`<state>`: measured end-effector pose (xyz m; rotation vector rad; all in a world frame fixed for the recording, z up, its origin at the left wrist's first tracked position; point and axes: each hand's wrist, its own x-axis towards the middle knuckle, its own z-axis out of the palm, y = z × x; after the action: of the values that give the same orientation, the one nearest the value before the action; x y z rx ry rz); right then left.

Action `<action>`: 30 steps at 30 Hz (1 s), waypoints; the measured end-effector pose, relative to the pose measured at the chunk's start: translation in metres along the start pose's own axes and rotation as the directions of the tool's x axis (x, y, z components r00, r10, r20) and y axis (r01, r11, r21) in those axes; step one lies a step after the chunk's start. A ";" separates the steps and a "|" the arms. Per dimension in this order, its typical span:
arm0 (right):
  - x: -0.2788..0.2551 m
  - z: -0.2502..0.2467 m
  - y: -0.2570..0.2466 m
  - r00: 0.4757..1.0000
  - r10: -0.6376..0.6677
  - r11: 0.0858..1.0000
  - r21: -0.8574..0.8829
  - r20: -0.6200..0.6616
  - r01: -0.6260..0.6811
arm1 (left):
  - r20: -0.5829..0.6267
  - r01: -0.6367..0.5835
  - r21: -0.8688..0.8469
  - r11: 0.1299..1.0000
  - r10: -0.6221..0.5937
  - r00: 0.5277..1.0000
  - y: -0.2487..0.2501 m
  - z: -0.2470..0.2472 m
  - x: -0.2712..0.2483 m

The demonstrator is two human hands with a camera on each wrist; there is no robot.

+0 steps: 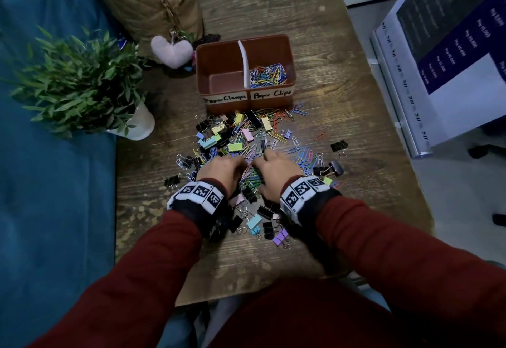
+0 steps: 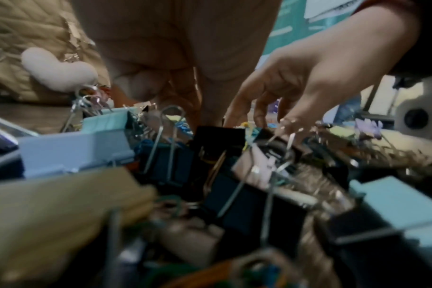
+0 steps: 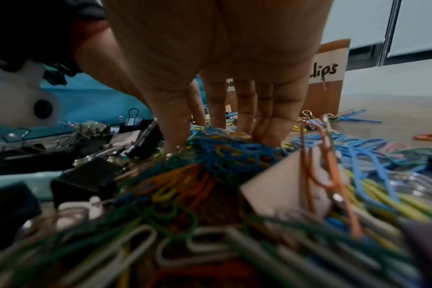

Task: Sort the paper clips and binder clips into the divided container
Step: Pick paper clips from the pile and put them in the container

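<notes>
While your right hand (image 1: 275, 173) has its straight fingers (image 3: 279, 124) together in the paper clips (image 1: 250, 179), your left hand (image 1: 222, 170) curls in beside it; grip unclear. Beyond your fingertips, the divided container (image 1: 269, 38) has paper clips only, so the binder clips (image 1: 236, 147) remain.

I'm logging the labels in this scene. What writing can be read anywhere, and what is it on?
"Paper Clamps": white handwritten label on the front of the brown divided container, left compartment.
"Paper Clips": white handwritten label on the same front, right compartment; the right wrist view shows only "lips".
White and blue printed board at right: rows of text, too blurred to read.
Black-and-white square wrist markers: patterns, no words.
</notes>
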<state>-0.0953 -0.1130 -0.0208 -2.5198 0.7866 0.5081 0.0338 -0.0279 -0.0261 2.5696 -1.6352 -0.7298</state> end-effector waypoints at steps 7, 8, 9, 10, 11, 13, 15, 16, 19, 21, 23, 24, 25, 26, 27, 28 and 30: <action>0.005 -0.007 -0.005 0.999 -0.046 0.997 0.061 0.027 0.045 | 0.029 0.105 -0.144 0.984 -0.102 0.994 0.006 0.002 -0.002; 0.006 -0.010 -0.003 0.999 -0.038 0.996 0.083 0.032 0.035 | 0.034 0.107 -0.147 0.983 -0.103 0.994 0.006 0.002 -0.002; 0.007 -0.011 0.001 0.999 -0.022 0.994 0.112 0.046 0.017 | 0.041 0.109 -0.150 0.983 -0.104 0.994 0.006 0.001 -0.002; 0.009 -0.014 0.004 0.997 -0.004 0.990 0.141 0.077 -0.007 | 0.047 0.107 -0.154 0.982 -0.101 0.994 0.007 0.001 -0.002; 0.010 -0.016 0.009 0.993 0.011 0.986 0.166 0.120 -0.031 | 0.059 0.108 -0.156 0.982 -0.100 0.993 0.007 0.001 -0.001; 0.008 -0.018 0.020 0.990 0.049 0.961 0.262 0.134 -0.083 | 0.082 0.109 -0.162 0.981 -0.097 0.992 0.007 0.000 -0.001; 0.003 -0.021 0.033 0.989 0.124 0.890 0.431 0.084 -0.149 | 0.077 0.087 -0.156 0.984 -0.076 0.994 0.008 -0.001 -0.001; 0.000 -0.023 0.039 0.984 0.164 0.842 0.509 0.075 -0.179 | 0.072 0.063 -0.142 0.988 -0.053 0.996 0.010 -0.003 -0.001; -0.003 -0.031 0.056 0.969 0.231 0.718 0.657 0.085 -0.229 | 0.118 -0.008 -0.111 0.994 0.021 0.993 0.021 -0.008 0.001; -0.003 -0.042 0.066 0.960 0.268 0.647 0.724 0.074 -0.237 | 0.188 0.003 -0.083 0.997 0.013 0.982 0.030 -0.009 0.003; -0.003 -0.054 0.074 0.955 0.292 0.572 0.789 0.060 -0.225 | 0.231 0.022 -0.027 0.999 -0.016 0.973 0.038 -0.009 0.006; -0.003 -0.061 0.076 0.955 0.292 0.531 0.821 0.057 -0.212 | 0.240 0.019 0.005 1.000 -0.020 0.971 0.041 -0.009 0.007; -0.001 -0.068 0.079 0.953 0.298 0.491 0.848 0.052 -0.200 | 0.243 0.010 0.028 1.000 -0.016 0.970 0.043 -0.008 0.008; 0.001 -0.075 0.081 0.949 0.311 0.459 0.867 0.050 -0.196 | 0.242 0.000 0.040 0.999 -0.010 0.970 0.046 -0.008 0.009; 0.004 -0.081 0.083 0.944 0.327 0.432 0.881 0.046 -0.193 | 0.237 -0.009 0.041 0.999 -0.001 0.971 0.047 -0.008 0.011; 0.006 -0.086 0.084 0.940 0.338 0.409 0.894 0.039 -0.185 | 0.230 -0.016 0.035 0.999 0.008 0.973 0.049 -0.007 0.012; 0.012 -0.096 0.087 0.940 0.342 0.363 0.919 0.019 -0.150 | 0.210 -0.034 0.014 0.999 0.030 0.977 0.050 -0.007 0.014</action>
<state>-0.1190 -0.2318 0.0269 -1.3770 1.1251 -0.1160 -0.0011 -0.0647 -0.0126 2.5469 -1.7396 -1.0200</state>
